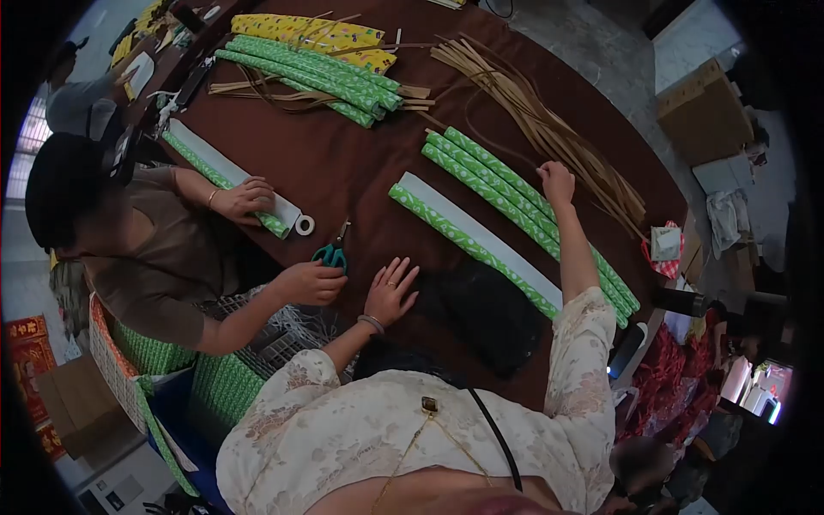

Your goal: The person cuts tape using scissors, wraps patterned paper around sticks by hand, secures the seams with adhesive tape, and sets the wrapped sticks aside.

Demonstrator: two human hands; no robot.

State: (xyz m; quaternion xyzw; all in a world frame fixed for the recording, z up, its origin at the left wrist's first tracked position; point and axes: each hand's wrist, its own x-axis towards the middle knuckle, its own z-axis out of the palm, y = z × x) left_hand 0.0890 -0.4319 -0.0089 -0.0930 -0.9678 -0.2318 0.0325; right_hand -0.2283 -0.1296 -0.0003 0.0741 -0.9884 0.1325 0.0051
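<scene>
Because the near edge of the table (369, 206) is close to the body, the left hand (392, 292) can rest flat on the cloth, maybe just for leaning. Its palm is down, its fingers are spread wide, and it holds nothing. The left elbow is bent and tucked in by the side. Just beside that hand is a dark, soft thing (493, 318). Past it lies a part-rolled green sheet (468, 245), white side up, likely put there so both hands can get to it. Near the left hand, a co-worker's hand (311, 283) is at the blue-green scissors (330, 257), and the co-worker's other hand (246, 199) presses on another part-rolled sheet (202, 159), maybe so it won't spring open. The right arm reaches far out, over three green rolls (493, 190) lined up side by side, it seems to keep them neat. The right hand (556, 182) is up, with its fingers curled in and its thumb close to them; I can't tell if it pinches anything. It is near the long brown strips (524, 112). Farthest away are more green rolls (309, 77) and yellow sheets (300, 30).
</scene>
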